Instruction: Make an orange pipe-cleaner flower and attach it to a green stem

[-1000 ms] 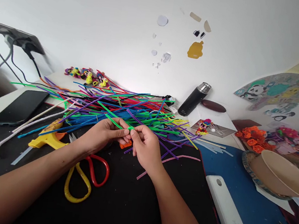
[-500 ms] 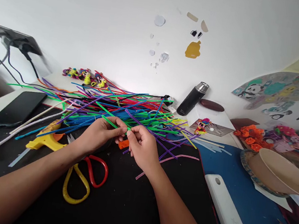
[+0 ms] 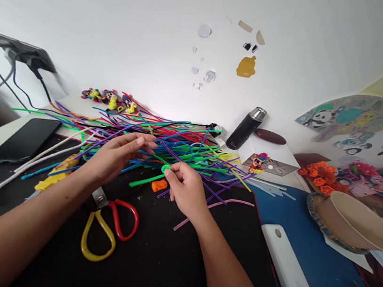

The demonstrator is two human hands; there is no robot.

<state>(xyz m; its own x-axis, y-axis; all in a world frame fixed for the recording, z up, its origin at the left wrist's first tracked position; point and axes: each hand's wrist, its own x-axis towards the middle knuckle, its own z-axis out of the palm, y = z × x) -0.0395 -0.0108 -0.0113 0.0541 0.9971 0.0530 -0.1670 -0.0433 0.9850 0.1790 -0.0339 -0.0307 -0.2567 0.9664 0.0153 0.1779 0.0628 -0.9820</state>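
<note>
Between the thumb and fingers of my right hand (image 3: 185, 185) is a green pipe cleaner (image 3: 146, 181), coiled into a small round at one end with a straight tail pointing left. My left hand (image 3: 115, 154) is up and to the left of it, thumb and fingers extended near a thin green strand; whether it touches the strand is unclear. A small orange coiled piece (image 3: 159, 186) lies on the black mat (image 3: 167, 263) just below the coil. Behind both hands spreads a heap of coloured pipe cleaners (image 3: 177, 146).
Scissors (image 3: 99, 237) and a yellow glue gun (image 3: 51, 181) lie near my left forearm. A phone (image 3: 24, 139) is at the left, a black bottle (image 3: 246, 128) behind. To the right are a white case (image 3: 288, 266) and a bowl (image 3: 362, 222).
My left hand has come off the green coil and moved up and left, its fingers loosened. The coil and its green tail now show more clearly in my right hand.
</note>
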